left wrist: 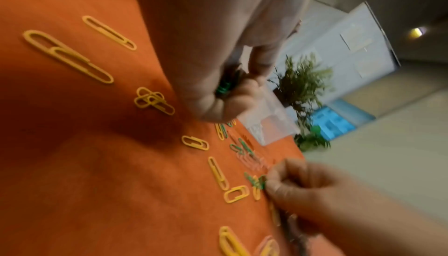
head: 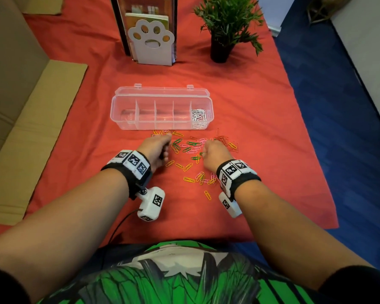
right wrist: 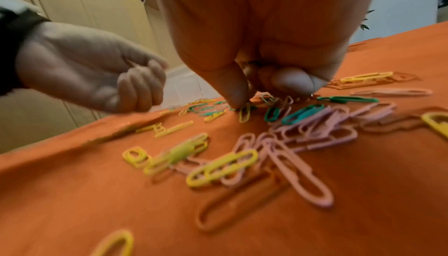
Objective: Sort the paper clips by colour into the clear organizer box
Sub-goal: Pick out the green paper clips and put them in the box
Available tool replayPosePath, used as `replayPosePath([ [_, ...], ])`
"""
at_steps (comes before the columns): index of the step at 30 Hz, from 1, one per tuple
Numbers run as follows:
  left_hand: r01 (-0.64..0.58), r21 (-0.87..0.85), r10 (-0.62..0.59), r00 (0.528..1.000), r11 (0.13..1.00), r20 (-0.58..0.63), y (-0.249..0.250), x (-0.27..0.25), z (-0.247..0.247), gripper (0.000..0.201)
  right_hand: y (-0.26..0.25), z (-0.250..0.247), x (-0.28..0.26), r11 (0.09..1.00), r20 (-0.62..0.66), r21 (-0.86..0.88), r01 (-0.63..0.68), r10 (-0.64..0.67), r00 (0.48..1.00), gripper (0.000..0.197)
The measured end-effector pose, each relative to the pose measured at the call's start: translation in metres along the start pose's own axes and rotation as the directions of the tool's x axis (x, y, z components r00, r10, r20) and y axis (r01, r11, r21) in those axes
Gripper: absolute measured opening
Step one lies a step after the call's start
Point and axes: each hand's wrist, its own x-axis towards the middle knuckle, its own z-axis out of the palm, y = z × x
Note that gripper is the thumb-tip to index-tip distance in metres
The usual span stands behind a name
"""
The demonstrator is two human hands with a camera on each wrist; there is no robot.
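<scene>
Your left hand holds a bunch of green clips in curled fingers; your right hand pinches another green one off the counter. Gather only greens, then empty them into one bare compartment of the organizer box.

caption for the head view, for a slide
Both hands gather green clips before the organizer box.

Two bare forearms reach out from black short sleeves. Each wrist wears a black band carrying white blocks printed with black-and-white square codes. A white camera box hangs under each wrist; a thin black cable trails from the left one. The shirt is green, black and white.
</scene>
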Motion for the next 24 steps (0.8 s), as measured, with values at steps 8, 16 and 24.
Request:
replayPosePath([
  [8,-0.272,0.831,0.410,0.910,0.484,0.059,-0.014,0.013,0.000,0.010,-0.005,-0.028,-0.001,0.173,0.285,0.926,-0.337,0.266,0.921,0.023],
  [16,-0.222,0.798,0.372,0.928,0.561,-0.003,-0.011,0.005,-0.008,0.026,-0.012,-0.028,-0.010,0.076,0.380,0.917,-0.392,0.133,0.915,0.023],
  [24,-0.363,0.880,0.494,0.851,0.306,0.179,-0.001,0.018,0.008,0.037,-0.026,-0.013,-0.003,0.937,0.147,0.308,-0.167,0.127,0.981,0.009],
])
